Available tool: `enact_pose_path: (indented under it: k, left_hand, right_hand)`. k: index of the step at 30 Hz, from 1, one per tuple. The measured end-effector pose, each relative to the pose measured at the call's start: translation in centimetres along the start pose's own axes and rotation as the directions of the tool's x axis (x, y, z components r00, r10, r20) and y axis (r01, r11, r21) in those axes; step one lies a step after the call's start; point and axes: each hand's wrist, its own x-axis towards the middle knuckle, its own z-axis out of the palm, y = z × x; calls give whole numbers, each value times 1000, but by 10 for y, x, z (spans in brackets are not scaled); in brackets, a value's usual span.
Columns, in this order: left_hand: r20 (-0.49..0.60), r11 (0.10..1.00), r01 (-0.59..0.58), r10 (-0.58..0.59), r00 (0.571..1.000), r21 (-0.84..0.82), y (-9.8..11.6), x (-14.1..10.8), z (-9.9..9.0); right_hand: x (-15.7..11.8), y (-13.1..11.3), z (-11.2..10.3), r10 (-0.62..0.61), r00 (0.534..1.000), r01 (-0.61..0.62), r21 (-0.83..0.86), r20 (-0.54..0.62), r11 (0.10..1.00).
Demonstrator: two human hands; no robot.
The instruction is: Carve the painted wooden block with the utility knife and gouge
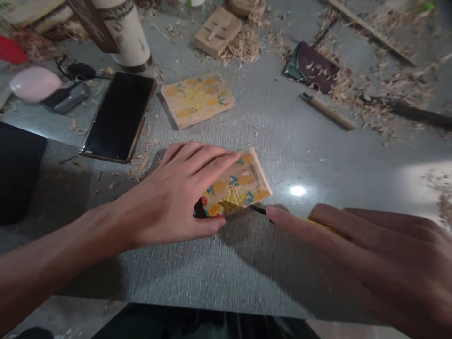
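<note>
My left hand (180, 193) grips a small painted wooden piece (243, 179), with the fingers over its far side and the thumb along its near edge. Yellow, orange and green patterns with a yellow star cover its upper face. In my right hand (367, 254) is a slim tool (259, 209) with a dark front end and a yellow handle, mostly hidden by the fingers. The index finger stretches along it, and its front end is at the piece's near edge; its exact kind cannot be made out. A second painted wooden piece (197, 99) lies flat beyond my left hand.
A phone (120, 115) lies to the left, with a tumbler (129, 35) behind it. Carved wooden blocks (218, 32) and wood shavings (243, 49) are at the back. A wooden-handled tool (328, 111) and a dark pouch (318, 66) lie at the right.
</note>
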Motion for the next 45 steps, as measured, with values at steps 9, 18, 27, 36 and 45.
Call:
enact_pose_path:
  k: [9,18,27,36,45]
  left_hand:
    - [18,996,-17,19,1000,-89,-3,0,-3]
    - [35,998,-56,57,998,-33,-7,2,-5]
    - [42,995,-48,51,998,-82,-6,2,-5]
    - [37,995,-75,77,996,-59,-8,2,-2]
    - [5,991,-110,111,994,-81,-9,2,-5]
  right_hand:
    - [24,-3,5,-24,999,19,129,43,991]
    - [29,-4,5,-47,997,42,94,59,995]
    - [30,-4,5,-60,996,55,73,65,996]
    - [28,-5,3,-83,996,83,17,42,996]
    - [11,-24,4,76,988,-84,55,132,995]
